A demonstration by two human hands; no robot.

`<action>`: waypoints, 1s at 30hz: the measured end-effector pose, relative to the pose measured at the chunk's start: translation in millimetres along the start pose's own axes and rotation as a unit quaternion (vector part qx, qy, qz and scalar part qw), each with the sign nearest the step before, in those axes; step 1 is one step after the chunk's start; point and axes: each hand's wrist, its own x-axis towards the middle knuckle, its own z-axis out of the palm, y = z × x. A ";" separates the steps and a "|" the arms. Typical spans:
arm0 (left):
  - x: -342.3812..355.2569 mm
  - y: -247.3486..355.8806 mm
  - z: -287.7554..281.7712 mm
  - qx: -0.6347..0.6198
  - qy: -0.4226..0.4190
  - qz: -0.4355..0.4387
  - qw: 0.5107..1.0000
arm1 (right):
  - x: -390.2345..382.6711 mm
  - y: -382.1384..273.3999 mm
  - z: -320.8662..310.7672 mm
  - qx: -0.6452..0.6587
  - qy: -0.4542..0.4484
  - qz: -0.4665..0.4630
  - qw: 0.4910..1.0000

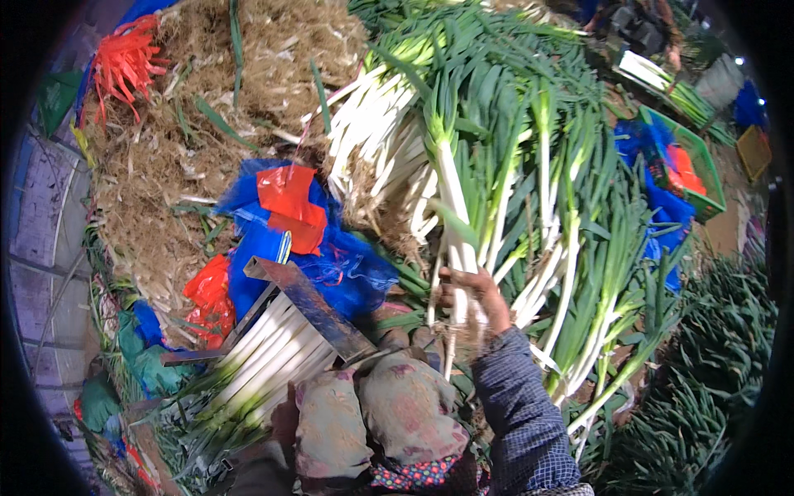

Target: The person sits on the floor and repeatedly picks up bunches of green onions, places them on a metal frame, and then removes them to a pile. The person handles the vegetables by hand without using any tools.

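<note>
My right hand (481,299), in a dark checked sleeve, is closed around the white shanks of a few long green onions (451,190), their leaves pointing away from me. Around it lies a big pile of loose green onions (571,240) with green leaves and white stalks. Left of my knees (401,401), a rusty metal frame (318,310) holds an evenly laid row of onions (265,360), white parts toward the frame's cross bar. My left hand cannot be seen.
Heaped roots (165,149) fill the upper left, with red strips (124,62). Blue netting (339,264) and red plastic (289,207) lie mid-left. A green crate (703,182) and yellow crate (754,153) stand upper right. Dense green leaves (703,355) spread at lower right.
</note>
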 end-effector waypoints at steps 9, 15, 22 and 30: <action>19.5 137.3 -212.5 -0.498 0.213 -0.004 0.841 | -150.2 -57.5 -38.0 -0.167 0.070 -0.052 0.982; 65.6 358.5 -204.6 -0.746 -0.128 0.014 0.654 | -217.0 -33.7 -19.8 -0.088 -0.021 -0.038 0.995; 101.3 443.7 -89.0 -0.847 -0.237 -0.064 0.472 | -259.8 -29.5 -63.8 -0.503 0.077 0.001 0.861; 92.1 455.5 -73.5 -0.797 -0.251 -0.117 0.537 | -285.1 -79.2 -40.7 -0.459 0.060 -0.025 0.886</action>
